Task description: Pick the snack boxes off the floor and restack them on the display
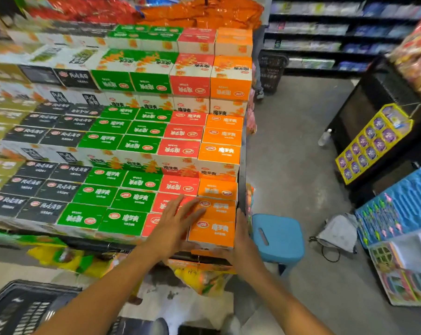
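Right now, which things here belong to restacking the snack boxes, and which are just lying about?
Part of the job: front orange box, left hand flat on top, right hand at its side, stepped display.

Just lying about: blue stool, black basket, grey bag, clear bottle.

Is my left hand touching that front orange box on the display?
Touching. The head view shows the left hand lying flat with straight fingers on the red boxes, its fingertips overlapping the top of the front orange box.
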Demonstrator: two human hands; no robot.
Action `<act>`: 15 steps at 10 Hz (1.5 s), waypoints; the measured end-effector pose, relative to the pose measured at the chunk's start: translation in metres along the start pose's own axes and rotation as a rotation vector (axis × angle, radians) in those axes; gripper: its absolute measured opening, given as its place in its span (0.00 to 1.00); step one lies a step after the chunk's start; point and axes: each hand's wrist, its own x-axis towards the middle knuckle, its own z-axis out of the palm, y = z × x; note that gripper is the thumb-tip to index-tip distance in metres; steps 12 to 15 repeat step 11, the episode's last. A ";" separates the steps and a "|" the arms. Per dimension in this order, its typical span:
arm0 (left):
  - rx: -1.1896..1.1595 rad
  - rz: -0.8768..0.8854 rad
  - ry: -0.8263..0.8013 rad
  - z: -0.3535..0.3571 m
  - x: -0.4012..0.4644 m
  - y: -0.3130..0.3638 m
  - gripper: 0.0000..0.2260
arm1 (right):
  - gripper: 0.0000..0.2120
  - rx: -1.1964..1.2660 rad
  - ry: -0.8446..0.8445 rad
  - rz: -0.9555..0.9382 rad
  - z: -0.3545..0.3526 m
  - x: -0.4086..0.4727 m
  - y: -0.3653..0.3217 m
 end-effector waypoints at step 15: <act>-0.038 -0.014 -0.155 -0.028 -0.046 -0.067 0.42 | 0.59 -0.275 0.248 0.224 0.006 -0.121 -0.062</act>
